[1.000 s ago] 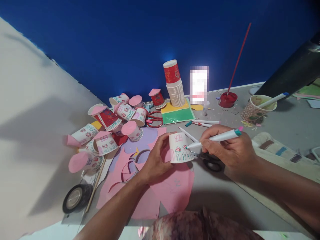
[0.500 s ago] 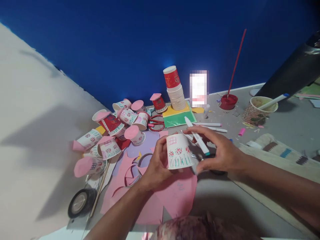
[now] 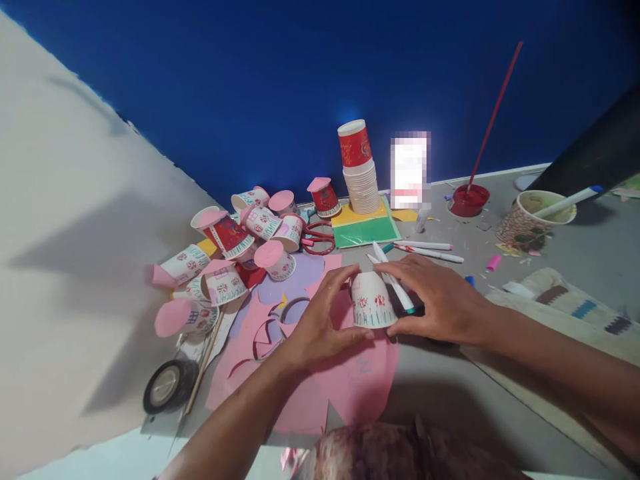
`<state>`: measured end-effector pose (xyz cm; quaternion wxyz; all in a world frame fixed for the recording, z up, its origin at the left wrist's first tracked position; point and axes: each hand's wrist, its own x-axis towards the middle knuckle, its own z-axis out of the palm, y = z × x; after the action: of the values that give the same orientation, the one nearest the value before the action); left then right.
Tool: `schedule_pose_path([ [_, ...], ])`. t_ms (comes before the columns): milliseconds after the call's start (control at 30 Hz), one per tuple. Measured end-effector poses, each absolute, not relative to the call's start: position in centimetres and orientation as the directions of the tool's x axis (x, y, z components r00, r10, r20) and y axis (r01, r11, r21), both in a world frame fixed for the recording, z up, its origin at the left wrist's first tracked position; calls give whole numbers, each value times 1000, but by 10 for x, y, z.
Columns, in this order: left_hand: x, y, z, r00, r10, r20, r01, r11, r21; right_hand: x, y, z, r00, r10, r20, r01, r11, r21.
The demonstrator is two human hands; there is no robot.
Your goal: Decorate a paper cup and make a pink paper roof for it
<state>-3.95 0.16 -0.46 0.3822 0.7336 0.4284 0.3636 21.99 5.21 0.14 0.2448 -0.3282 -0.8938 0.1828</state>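
Between my two hands is an upside-down white paper cup (image 3: 373, 303), marked with red flowers, green grass strokes and a pink window partly covered by my fingers. My left hand (image 3: 327, 320) closes around its left side, thumb along the lower rim. A white marker (image 3: 400, 290) with a teal end slants through my right hand (image 3: 440, 300); the thumb of that hand rests by the cup's lower right rim. Beneath the hands lie pink paper sheets (image 3: 370, 393). Other markers (image 3: 430, 253) lie just beyond my right hand.
Decorated cups with pink paper tops (image 3: 225, 283) crowd the left. Red-handled scissors (image 3: 320, 240) and a tall cup stack (image 3: 363, 187) stand behind. Black tape (image 3: 167, 387) sits front left. At right are a red pot (image 3: 469, 203), a patterned cup (image 3: 530, 223) and a cloth (image 3: 560, 307).
My right hand has come in against the cup, marker still in it. The cup has turned, so its window now faces left. The view has shifted slightly.
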Motion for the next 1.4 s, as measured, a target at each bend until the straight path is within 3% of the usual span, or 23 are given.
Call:
schedule_pose_path([
  [133, -37, 3, -4, 412, 875, 255, 404, -426, 809, 224, 52, 8, -635, 666, 391, 427, 725, -541],
  [333, -37, 3, -2, 366, 862, 350, 457, -494, 740, 231, 41, 26, -327, 752, 572, 296, 657, -694],
  [433, -38, 4, -1, 329, 865, 379, 450, -496, 742, 230, 37, 27, -331, 719, 611, 178, 684, -708],
  [933, -35, 3, -1, 351, 855, 382, 448, -512, 733, 218, 27, 28, -390, 807, 444, 232, 553, -800],
  [1400, -34, 3, -1, 367, 859, 356, 420, -495, 761, 219, 29, 23, -384, 799, 463, 246, 572, -782],
])
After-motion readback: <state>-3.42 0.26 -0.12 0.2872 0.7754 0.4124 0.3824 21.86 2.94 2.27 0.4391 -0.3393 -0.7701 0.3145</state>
